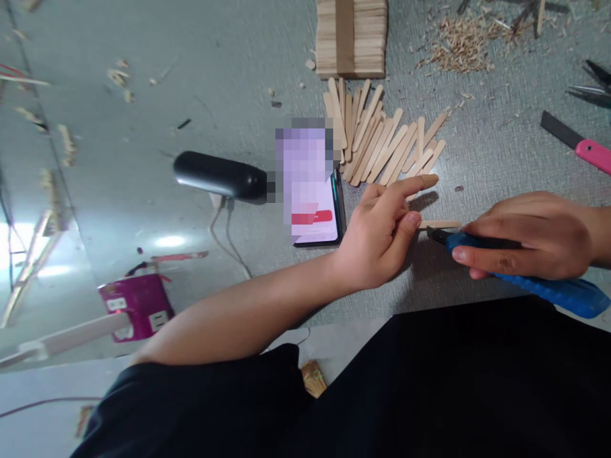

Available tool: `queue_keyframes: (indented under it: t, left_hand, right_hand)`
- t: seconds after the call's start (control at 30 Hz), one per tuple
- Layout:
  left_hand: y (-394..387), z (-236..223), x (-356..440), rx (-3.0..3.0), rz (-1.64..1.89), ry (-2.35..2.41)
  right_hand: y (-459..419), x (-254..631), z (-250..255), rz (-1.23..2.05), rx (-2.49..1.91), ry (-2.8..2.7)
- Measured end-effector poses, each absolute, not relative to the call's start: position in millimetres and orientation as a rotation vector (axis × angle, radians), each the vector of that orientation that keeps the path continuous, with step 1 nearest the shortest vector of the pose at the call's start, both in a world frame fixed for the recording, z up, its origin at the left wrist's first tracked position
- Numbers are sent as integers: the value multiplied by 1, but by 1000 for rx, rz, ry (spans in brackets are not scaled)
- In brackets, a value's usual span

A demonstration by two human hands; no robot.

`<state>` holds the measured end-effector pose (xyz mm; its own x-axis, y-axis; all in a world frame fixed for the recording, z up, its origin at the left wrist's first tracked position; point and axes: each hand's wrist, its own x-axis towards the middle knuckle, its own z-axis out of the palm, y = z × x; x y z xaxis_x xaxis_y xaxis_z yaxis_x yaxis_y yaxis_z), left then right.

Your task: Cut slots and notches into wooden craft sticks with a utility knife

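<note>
Grey, finely textured tabletop (pixel 248 76), scattered with wood chips. Left hand (pixel 377 235): thumb and curled fingers pinched together on one end of a single wooden stick (pixel 443 224), index finger extended clear of it; the stick lies near the table's front edge, between the two hands. Right hand (pixel 539 238): closed round the handle of one blue knife (pixel 568 296), its blade at the stick's near edge; whether it bites into the wood cannot be told. Beyond the hands: one banded bundle of sticks (pixel 365 41), one heap of shavings (pixel 463 44), and over a dozen loose sticks (pixel 377 140), overlapping too much for exact count. Also one phone (pixel 324 229), one black device (pixel 219 175) and one pink-handled knife (pixel 586 148).
</note>
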<state>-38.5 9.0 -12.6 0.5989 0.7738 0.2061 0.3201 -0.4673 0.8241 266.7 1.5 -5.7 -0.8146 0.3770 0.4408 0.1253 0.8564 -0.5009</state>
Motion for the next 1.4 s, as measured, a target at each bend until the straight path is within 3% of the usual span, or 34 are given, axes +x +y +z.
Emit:
queue_keyframes:
  t: [0.33, 0.5, 0.67, 0.87, 1.4]
  left_hand:
    - [8, -10, -39, 2022, 741, 874]
    - [8, -12, -39, 2042, 742, 865]
    - [8, -10, -38, 2037, 739, 867]
    - [8, -11, -39, 2047, 722, 871]
    - [10, -11, -39, 2071, 741, 848]
  right_hand:
    - [1, 259, 8, 1098, -667, -2385]
    - [3, 265, 0, 681, -389, -2470]
    - [4, 268, -3, 796, -454, -2538]
    - [1, 265, -3, 616, -413, -2497]
    - [4, 267, -9, 646, -349, -2471]
